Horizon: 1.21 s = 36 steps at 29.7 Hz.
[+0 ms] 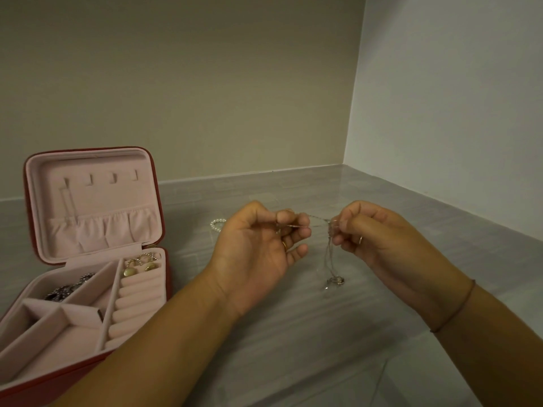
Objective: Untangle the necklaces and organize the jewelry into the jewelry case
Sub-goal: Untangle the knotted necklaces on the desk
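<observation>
While both hands hover above the grey table (293, 333), a thin silver necklace chain (316, 222) runs taut between them. The left hand (258, 245), palm up, has its grip closed, thumb and curled fingers pinching one end of the chain. The right hand (373, 230), at three o'clock from it, has its grip pinched on the other end. From there the rest of the chain hangs to a small silver pendant (335, 281) at six o'clock; I cannot tell whether it touches the table. A pearl bracelet (216, 224) lies at nine o'clock of the left hand, partly hidden behind it. Farther out at eight o'clock the red jewelry case (102, 198) stands open, pink-lined, with gold earrings (129, 271) above the ring rolls and dark jewelry (69, 287) in a left compartment.
</observation>
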Available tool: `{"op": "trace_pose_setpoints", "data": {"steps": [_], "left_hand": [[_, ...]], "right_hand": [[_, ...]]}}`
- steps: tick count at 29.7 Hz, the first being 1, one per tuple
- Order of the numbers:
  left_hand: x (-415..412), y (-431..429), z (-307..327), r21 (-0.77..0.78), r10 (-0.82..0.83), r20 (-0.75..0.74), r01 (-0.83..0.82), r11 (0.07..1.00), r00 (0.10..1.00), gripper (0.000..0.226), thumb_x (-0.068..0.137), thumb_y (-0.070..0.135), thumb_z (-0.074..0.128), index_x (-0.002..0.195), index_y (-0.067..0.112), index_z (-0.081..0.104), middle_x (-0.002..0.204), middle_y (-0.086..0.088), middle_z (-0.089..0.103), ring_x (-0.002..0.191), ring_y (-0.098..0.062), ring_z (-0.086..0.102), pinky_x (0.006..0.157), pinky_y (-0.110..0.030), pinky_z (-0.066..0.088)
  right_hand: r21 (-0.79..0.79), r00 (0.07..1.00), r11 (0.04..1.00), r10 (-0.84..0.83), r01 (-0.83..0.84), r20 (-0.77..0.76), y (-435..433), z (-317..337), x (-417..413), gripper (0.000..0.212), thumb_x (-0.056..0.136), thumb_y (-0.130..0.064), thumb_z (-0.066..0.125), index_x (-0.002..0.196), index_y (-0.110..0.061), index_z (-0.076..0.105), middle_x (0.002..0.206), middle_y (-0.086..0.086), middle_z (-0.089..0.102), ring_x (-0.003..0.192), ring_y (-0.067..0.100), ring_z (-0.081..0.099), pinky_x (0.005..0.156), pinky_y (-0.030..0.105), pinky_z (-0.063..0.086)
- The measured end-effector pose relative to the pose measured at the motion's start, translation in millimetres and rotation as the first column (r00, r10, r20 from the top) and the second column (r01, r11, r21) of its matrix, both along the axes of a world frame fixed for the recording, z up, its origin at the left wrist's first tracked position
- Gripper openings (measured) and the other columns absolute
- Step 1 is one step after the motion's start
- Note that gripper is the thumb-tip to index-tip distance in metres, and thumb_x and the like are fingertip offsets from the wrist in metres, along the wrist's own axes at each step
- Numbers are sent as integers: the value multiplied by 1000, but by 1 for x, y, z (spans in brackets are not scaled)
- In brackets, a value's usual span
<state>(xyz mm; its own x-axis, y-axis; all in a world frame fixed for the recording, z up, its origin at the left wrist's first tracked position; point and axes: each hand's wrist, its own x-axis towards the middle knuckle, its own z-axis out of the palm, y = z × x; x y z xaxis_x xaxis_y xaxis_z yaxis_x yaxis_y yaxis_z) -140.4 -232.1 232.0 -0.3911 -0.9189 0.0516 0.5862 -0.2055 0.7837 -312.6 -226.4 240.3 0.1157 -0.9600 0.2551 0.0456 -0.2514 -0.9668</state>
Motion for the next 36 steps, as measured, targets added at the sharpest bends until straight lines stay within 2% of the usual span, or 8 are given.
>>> {"op": "trace_pose_setpoints", "data": {"steps": [6, 9, 11, 13, 19, 26, 32, 36], "left_hand": [[0, -1, 2, 73, 94, -171, -82, 994, 981, 11, 70, 16, 44, 62, 12, 51, 66, -7, 55, 76, -24, 64, 97, -41, 46], [2, -4, 0, 102, 168, -193, -150, 983, 967, 10, 74, 12, 45, 65, 9, 50, 52, -2, 38, 55, -18, 52, 80, -39, 54], [3, -6, -1, 100, 171, -143, -158, 982, 975, 6, 73, 13, 46, 68, 11, 49, 51, 1, 31, 45, -13, 37, 54, -25, 49], [4, -7, -1, 80, 178, -45, -174, 982, 983, 1, 70, 14, 48, 71, 14, 49, 52, 3, 30, 41, -10, 27, 39, -16, 27], [3, -5, -3, 50, 292, 177, -305, 951, 940, 1, 77, 13, 54, 78, 14, 54, 51, 5, 31, 36, -7, 19, 39, -18, 7], [-4, 4, -6, -309, 550, 481, -455, 835, 683, 10, 84, 19, 68, 84, 9, 70, 34, 15, 40, 29, 0, 36, 35, -8, 26], [-6, 2, -5, -305, 552, 574, -467, 830, 605, 53, 85, 59, 54, 65, 10, 64, 35, 12, 37, 32, -4, 34, 47, -25, 27], [-5, 2, -7, -272, 485, 647, -416, 868, 589, 68, 89, 66, 34, 70, 8, 63, 51, -7, 58, 41, -19, 54, 43, -21, 35]], "right_hand": [[158, 935, 981, 48, -110, 351, -3, -4, -6, 18, 81, -2, 46, 68, -14, 49, 72, 4, 64, 66, 12, 60, 70, 25, 45], [187, 889, 974, 31, -130, 458, -5, -5, -9, 6, 68, -11, 53, 68, -15, 50, 75, 3, 65, 67, 13, 62, 70, 24, 49], [191, 867, 973, 22, -133, 497, -7, -7, -11, 5, 68, -12, 53, 70, -15, 50, 75, 3, 64, 66, 13, 62, 71, 24, 51], [184, 847, 972, 24, -143, 531, -9, -8, -14, 6, 70, -12, 54, 74, -14, 50, 74, 4, 64, 65, 14, 63, 68, 24, 54], [168, 820, 981, -20, -94, 571, -11, -9, -17, 9, 81, -8, 51, 74, -13, 51, 69, 3, 63, 63, 14, 63, 66, 25, 55], [82, 843, 996, -75, 38, 532, -12, -4, -23, 26, 89, -3, 44, 67, -14, 53, 64, 0, 60, 59, 11, 60, 63, 22, 54], [27, 862, 998, -62, 57, 503, -12, -4, -23, 28, 90, -2, 43, 68, -15, 54, 75, -2, 66, 72, 12, 65, 67, 21, 54], [27, 842, 999, -44, 35, 538, -11, -3, -22, 26, 90, -2, 43, 69, -14, 53, 74, -1, 66, 70, 13, 66, 68, 22, 55]]}}
